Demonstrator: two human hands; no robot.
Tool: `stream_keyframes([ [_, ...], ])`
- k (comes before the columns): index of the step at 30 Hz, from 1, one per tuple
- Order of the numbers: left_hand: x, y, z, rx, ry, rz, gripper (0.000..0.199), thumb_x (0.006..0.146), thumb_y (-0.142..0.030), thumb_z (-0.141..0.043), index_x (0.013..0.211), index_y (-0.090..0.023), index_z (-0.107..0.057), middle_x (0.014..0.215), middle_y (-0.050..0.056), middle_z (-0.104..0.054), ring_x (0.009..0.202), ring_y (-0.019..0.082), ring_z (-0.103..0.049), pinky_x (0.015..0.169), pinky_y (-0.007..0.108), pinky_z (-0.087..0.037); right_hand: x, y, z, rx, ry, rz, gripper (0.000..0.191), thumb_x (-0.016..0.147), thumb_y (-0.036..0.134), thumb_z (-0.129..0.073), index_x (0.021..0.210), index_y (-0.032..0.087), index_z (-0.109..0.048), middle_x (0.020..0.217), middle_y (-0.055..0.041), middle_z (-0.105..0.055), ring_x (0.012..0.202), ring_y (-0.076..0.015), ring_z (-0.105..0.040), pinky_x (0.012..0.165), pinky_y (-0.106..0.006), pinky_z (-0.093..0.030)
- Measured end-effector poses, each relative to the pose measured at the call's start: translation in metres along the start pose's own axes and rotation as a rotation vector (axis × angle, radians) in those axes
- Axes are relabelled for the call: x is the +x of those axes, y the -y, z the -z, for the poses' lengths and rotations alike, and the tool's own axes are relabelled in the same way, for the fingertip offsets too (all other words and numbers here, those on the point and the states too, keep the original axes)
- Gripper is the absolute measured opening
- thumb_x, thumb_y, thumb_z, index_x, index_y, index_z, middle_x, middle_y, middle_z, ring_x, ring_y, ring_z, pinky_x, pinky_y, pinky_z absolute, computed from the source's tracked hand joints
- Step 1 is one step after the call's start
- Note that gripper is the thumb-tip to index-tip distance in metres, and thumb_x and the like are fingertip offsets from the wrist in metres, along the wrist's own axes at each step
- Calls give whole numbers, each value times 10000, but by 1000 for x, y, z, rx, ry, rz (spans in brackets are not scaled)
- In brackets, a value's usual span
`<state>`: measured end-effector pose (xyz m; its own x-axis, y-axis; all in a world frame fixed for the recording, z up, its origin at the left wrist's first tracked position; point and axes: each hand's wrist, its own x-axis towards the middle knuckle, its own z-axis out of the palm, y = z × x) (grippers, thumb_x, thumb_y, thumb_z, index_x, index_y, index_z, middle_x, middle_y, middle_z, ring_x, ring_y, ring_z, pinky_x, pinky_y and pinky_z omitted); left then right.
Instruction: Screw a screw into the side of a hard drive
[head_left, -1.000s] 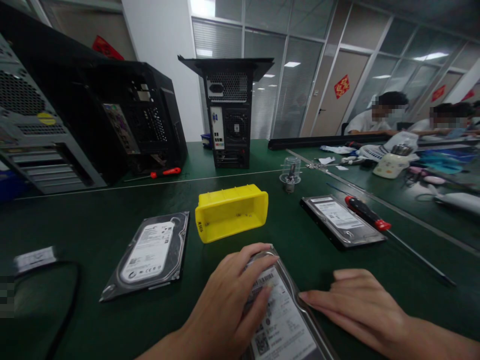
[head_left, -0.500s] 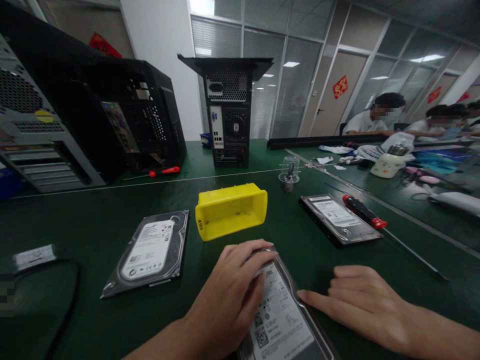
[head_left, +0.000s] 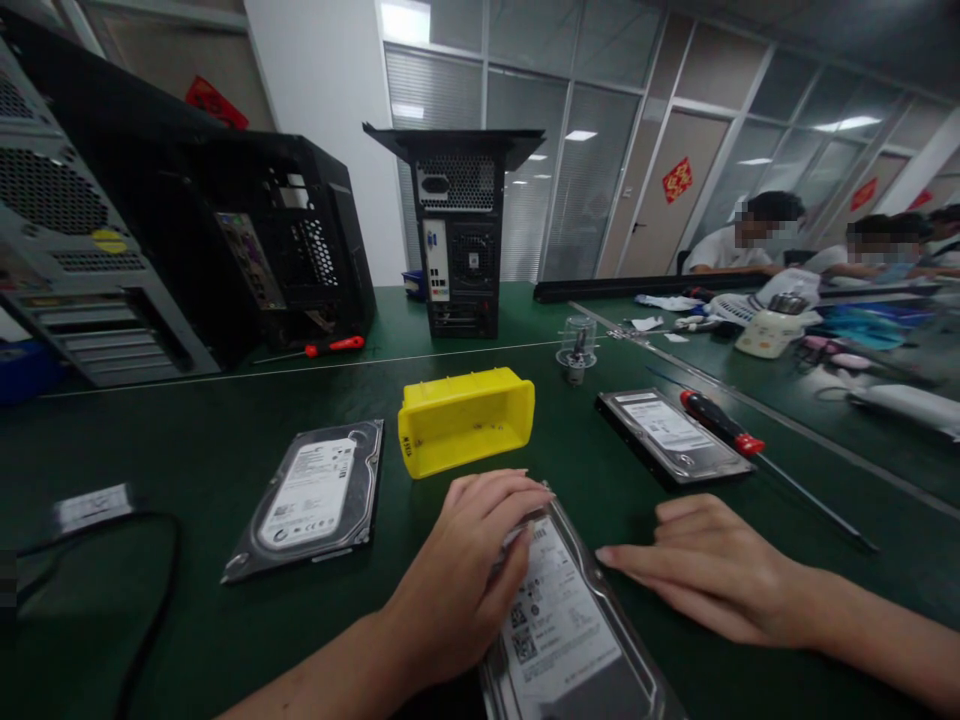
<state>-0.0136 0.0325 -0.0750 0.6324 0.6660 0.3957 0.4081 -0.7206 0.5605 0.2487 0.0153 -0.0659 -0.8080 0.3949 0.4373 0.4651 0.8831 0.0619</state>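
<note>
A hard drive (head_left: 574, 625) with a white label lies in front of me, its lower end cut off by the frame. My left hand (head_left: 461, 580) is closed around its upper left part, fingers over the far edge. My right hand (head_left: 724, 570) rests just right of the drive and holds nothing. Its index finger is stretched out, the tip at or close to the drive's right edge; I cannot tell whether it touches. Another hard drive (head_left: 311, 495) lies to the left, and a third hard drive (head_left: 671, 435) to the right.
Beyond my hands a yellow plastic bin (head_left: 469, 420) lies on its side. A red-black screwdriver (head_left: 750, 440) lies beside the right drive. A clear plastic dispenser (head_left: 577, 350), a computer tower (head_left: 461, 240), an open computer case (head_left: 300, 240) and a black cable (head_left: 169, 580) surround the workspace.
My right hand has drawn slightly back from the drive's edge and its fingers have loosened. My left hand keeps its hold. The view has shifted a little.
</note>
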Motion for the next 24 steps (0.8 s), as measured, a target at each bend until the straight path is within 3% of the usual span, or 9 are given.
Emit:
stream_keyframes([
  [2,0,-1,1,3,12,4,307,924,-198,-379,1213,-272,-451,1253,-17,-493,1201,176,-381,1035,386,-283,-1,-10,13,-68,-84,-127,299,913,209,-404,1193,225,-508,714,16,-565,611,-18,-480,596,-166,-346],
  [5,0,-4,3,20,11,-21,305,918,-186,-390,1197,-280,-469,1235,-14,-517,1193,184,-398,1026,403,-274,-12,-45,43,-193,-171,-403,305,899,255,-458,1191,186,-509,803,-8,-590,567,7,-488,530,-102,-369],
  [6,0,-7,4,34,12,-40,312,911,-170,-391,1189,-283,-477,1222,-12,-530,1185,186,-409,1025,412,-265,-20,-61,54,-233,-156,-524,345,901,288,-458,1218,157,-495,780,-19,-584,524,10,-468,466,-85,-335],
  [9,0,-16,8,99,53,-75,326,884,-144,-420,1153,-306,-509,1182,-16,-564,1165,200,-439,1035,454,-215,-56,-111,73,-276,11,-736,442,924,439,-350,1083,88,-566,749,-35,-558,553,9,-487,466,-56,-348],
  [10,1,-20,8,113,74,-65,312,875,-159,-450,1137,-313,-521,1174,-19,-570,1164,209,-443,1040,472,-196,-69,-124,73,-283,63,-795,477,949,432,-265,1055,69,-554,761,-33,-538,591,16,-485,508,-53,-379],
  [12,3,-25,8,106,112,-21,265,853,-226,-531,1101,-320,-542,1174,-24,-569,1164,229,-445,1043,506,-166,-92,-143,66,-276,128,-900,397,938,410,-363,1045,60,-516,794,-36,-523,647,-4,-484,577,-106,-444],
  [15,9,-28,2,38,133,50,282,803,-273,-626,1073,-320,-560,1177,-26,-561,1141,237,-465,1044,532,-146,-112,-152,46,-211,202,-961,408,952,406,-309,1070,74,-514,858,-46,-521,756,-35,-517,685,-153,-480],
  [19,19,-26,-12,4,86,74,261,759,-205,-670,991,-307,-610,1069,-47,-611,1059,211,-515,1042,513,-148,-114,-151,30,-136,195,-982,389,945,399,-335,1121,93,-501,987,-70,-516,899,-76,-523,805,-218,-487],
  [24,29,-26,-19,-25,129,-15,120,796,-212,-623,903,-266,-632,945,-45,-643,953,172,-556,1037,461,-164,-104,-147,50,-40,80,-1023,428,955,402,-279,1048,67,-528,904,-50,-517,864,-70,-530,772,-193,-484],
])
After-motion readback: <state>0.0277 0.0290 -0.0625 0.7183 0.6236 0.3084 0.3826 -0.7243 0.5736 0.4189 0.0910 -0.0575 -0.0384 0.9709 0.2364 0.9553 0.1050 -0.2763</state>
